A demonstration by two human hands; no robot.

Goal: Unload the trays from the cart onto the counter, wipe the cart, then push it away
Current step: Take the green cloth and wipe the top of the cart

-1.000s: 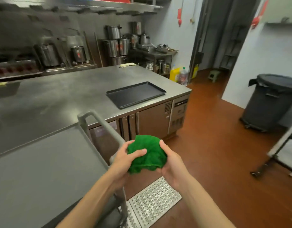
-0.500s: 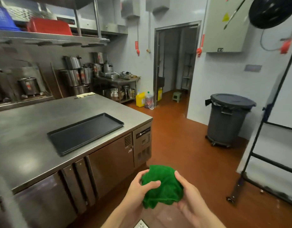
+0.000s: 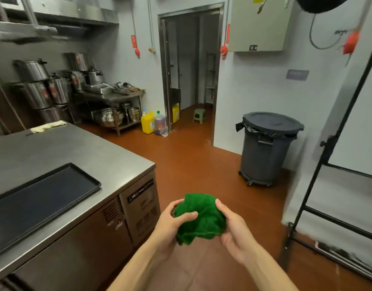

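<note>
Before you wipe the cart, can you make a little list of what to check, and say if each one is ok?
1. Cloth in hand: ok. The left hand and the right hand both hold the green cloth.
2. Tray off the cart: ok for one. A black tray lies on the counter.
3. Cart within reach: cannot tell. No cart shows in this view.
4. More trays left on the cart: cannot tell, for the same reason.
5. Floor ahead free for pushing: not ok everywhere. A bin and a black rack stand to the right.
</note>
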